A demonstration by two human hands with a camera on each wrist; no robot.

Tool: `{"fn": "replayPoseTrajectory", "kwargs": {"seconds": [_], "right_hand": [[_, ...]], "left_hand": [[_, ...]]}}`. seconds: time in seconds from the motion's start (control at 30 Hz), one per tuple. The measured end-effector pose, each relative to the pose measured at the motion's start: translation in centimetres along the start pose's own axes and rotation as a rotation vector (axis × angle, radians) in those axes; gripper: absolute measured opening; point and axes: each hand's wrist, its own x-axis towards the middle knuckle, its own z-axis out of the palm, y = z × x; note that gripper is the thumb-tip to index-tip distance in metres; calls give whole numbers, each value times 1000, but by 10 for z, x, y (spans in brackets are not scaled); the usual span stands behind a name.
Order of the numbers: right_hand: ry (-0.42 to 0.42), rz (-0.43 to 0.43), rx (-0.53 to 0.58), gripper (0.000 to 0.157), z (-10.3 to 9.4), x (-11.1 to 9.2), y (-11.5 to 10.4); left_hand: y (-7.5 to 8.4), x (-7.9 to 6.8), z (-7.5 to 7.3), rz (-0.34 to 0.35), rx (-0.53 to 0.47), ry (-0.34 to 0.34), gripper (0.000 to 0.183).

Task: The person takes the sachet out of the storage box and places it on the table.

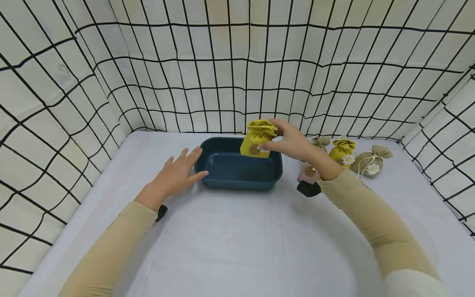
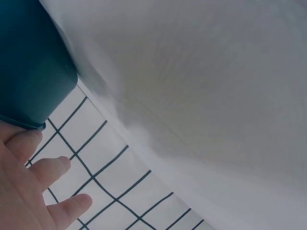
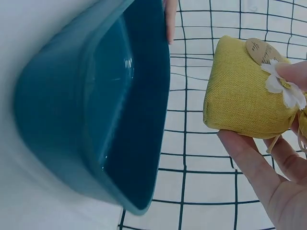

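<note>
A yellow drawstring sachet (image 1: 256,140) hangs over the right part of a dark teal basin (image 1: 237,185), pinched between the thumb and fingers of my right hand (image 1: 293,142). Seen from the right wrist, the sachet (image 3: 244,91) carries a white cloth flower and a round brown tag, and sits apart from the basin's rim (image 3: 91,62). My left hand (image 1: 178,173) lies with spread, straight fingers against the basin's left end. In the left wrist view, fingertips of that hand (image 2: 29,177) touch the basin's edge (image 2: 29,96). The basin's visible inside holds nothing.
Right of the basin lie another yellow sachet (image 1: 342,152), a beige sachet (image 1: 372,161), a second beige one (image 1: 320,142) and a pink one (image 1: 309,172), partly behind my right arm. A black-gridded white wall (image 1: 222,74) borders the white table (image 1: 237,247).
</note>
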Motion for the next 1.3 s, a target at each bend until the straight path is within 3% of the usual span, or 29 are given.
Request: {"fn": "replayPoseTrajectory", "kwargs": {"seconds": [0.53, 0.77, 0.93, 1.3], "right_hand": [[23, 142, -91, 68, -26, -33, 20], [29, 143, -49, 68, -44, -52, 24], [63, 172, -71, 65, -57, -65, 29], [124, 296, -148, 75, -84, -101, 41]], "left_hand": [[-6, -3, 0, 5, -5, 11, 90], [-4, -3, 0, 5, -12, 13, 88], [-3, -2, 1, 12, -15, 14, 88], [-1, -1, 2, 19, -11, 15, 88]]}}
